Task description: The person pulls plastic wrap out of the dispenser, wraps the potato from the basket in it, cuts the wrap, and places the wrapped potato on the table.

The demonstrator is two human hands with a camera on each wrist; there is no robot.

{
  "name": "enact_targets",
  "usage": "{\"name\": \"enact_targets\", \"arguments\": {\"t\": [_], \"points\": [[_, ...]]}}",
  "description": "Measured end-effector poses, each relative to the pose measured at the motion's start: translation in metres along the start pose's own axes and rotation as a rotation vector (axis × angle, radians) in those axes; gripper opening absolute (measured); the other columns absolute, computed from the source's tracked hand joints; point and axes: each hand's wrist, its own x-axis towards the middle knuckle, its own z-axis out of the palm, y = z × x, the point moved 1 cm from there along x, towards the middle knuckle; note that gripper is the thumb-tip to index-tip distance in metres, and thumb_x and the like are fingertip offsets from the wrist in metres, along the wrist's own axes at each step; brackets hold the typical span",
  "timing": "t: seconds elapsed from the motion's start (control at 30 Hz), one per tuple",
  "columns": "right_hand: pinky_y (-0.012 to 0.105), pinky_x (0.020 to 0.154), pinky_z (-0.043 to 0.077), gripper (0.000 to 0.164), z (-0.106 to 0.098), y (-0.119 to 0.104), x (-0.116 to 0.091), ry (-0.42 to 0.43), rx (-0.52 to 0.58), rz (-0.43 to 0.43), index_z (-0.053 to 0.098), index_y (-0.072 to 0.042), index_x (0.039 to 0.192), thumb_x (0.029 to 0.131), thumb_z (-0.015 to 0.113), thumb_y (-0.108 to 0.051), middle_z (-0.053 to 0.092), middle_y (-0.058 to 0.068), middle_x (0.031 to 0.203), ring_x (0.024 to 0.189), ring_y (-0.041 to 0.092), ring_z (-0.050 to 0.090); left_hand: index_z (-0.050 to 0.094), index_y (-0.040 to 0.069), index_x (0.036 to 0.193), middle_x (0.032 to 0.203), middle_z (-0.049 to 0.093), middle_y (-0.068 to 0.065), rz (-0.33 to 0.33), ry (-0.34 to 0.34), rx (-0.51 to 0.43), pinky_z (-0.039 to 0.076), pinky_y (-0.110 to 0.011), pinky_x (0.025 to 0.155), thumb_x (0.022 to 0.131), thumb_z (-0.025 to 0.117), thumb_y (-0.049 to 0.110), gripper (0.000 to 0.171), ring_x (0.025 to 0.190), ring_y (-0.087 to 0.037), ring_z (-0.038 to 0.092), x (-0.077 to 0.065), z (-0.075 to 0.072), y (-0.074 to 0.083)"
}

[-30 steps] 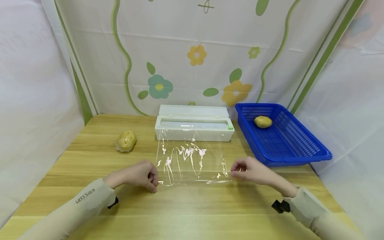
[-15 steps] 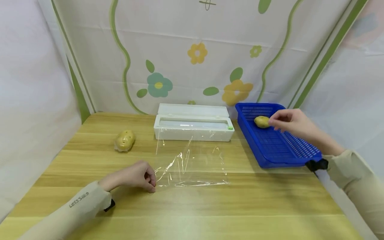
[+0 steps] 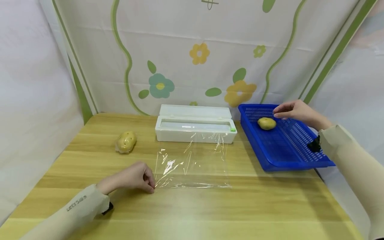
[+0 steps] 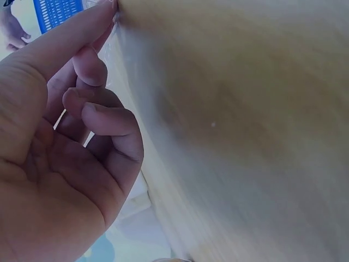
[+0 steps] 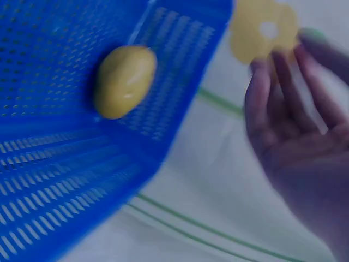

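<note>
A sheet of clear plastic wrap (image 3: 192, 166) stretches over the table from a white wrap dispenser box (image 3: 196, 135) with its lid up. My left hand (image 3: 136, 176) pinches the sheet's near left corner between thumb and forefinger; in the left wrist view the other fingers of the left hand (image 4: 71, 131) are loosely curled. My right hand (image 3: 301, 113) hovers over the back right of the blue basket (image 3: 264, 160), beside a bare potato (image 3: 267, 123) in it. In the right wrist view the right hand (image 5: 300, 125) has loosely extended fingers and holds nothing, apart from the potato (image 5: 125, 82).
Another potato (image 3: 126, 142), wrapped in film, lies at the left of the wooden table (image 3: 192, 216). A green slider (image 3: 232, 129) sits at the right end of the box. Behind the table hangs a flower-patterned cloth (image 3: 180, 43).
My right hand has let go of the wrap's right corner and moved up and right over the basket. The left hand stays at its corner; the freed edge lies on the table.
</note>
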Motion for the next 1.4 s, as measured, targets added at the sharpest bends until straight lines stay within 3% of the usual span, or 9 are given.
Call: {"name": "enact_targets", "arguments": {"t": [0.17,0.3,0.4,0.53,0.83,1.1,1.4], "points": [[0.030,0.088,0.050,0.048,0.008,0.018,0.020,-0.027,0.014,0.005,0.065,-0.009,0.127,0.087,0.077,-0.032,0.066,0.009,0.123,0.106,0.013,0.062,0.076,0.021,0.072,0.067,0.066,0.013,-0.031,0.015,0.001,0.042,-0.019,0.050,0.074,0.087,0.014,0.013,0.056,0.001,0.050,-0.003,0.001,0.000],[0.045,0.100,0.042,0.056,0.011,0.034,0.032,-0.004,0.030,0.026,0.062,-0.011,0.133,0.085,0.079,-0.034,0.061,0.008,0.131,0.120,0.023,0.054,0.077,0.021,0.072,0.069,0.067,0.013,-0.040,0.021,-0.010,0.044,-0.020,0.050,0.074,0.087,0.014,0.013,0.057,0.000,0.052,-0.004,0.002,0.001],[0.053,0.104,0.035,0.064,0.013,0.046,0.040,-0.015,0.072,0.031,0.057,-0.006,0.138,0.085,0.079,-0.032,0.055,0.014,0.138,0.129,0.033,0.045,0.076,0.021,0.071,0.067,0.067,0.013,-0.046,0.026,-0.016,0.043,-0.019,0.050,0.073,0.088,0.014,0.014,0.056,0.001,0.052,-0.003,0.002,0.002],[0.056,0.105,0.033,0.069,0.015,0.057,0.045,-0.020,0.080,0.031,0.051,0.001,0.141,0.085,0.080,-0.029,0.049,0.024,0.141,0.130,0.038,0.043,0.076,0.021,0.070,0.066,0.066,0.012,-0.044,0.023,-0.027,0.042,-0.018,0.049,0.073,0.088,0.014,0.014,0.055,0.001,0.050,-0.002,0.003,0.001],[0.058,0.102,0.035,0.071,0.033,0.087,0.050,-0.069,0.014,0.047,0.051,0.002,0.140,0.081,0.083,-0.021,0.050,0.024,0.140,0.132,0.042,0.040,0.075,0.021,0.069,0.065,0.065,0.014,-0.029,0.018,-0.021,0.040,-0.018,0.048,0.073,0.088,0.013,0.016,0.055,0.002,0.049,0.000,0.001,0.002],[0.062,0.101,0.033,0.081,0.048,0.110,0.060,-0.121,-0.117,-0.007,0.034,0.011,0.146,0.083,0.080,-0.011,0.032,0.036,0.146,0.133,0.052,0.028,0.075,0.020,0.070,0.067,0.065,0.013,-0.035,0.010,-0.028,0.041,-0.018,0.048,0.073,0.088,0.014,0.014,0.055,0.001,0.050,-0.004,-0.003,0.001],[0.055,0.094,0.043,0.063,0.052,0.104,0.060,-0.055,-0.084,0.009,0.050,0.005,0.139,0.084,0.079,-0.008,0.050,0.031,0.135,0.123,0.045,0.046,0.075,0.022,0.070,0.068,0.065,0.012,-0.051,-0.005,-0.029,0.040,-0.018,0.048,0.073,0.088,0.015,0.015,0.055,0.001,0.050,-0.001,-0.002,-0.001]]}}
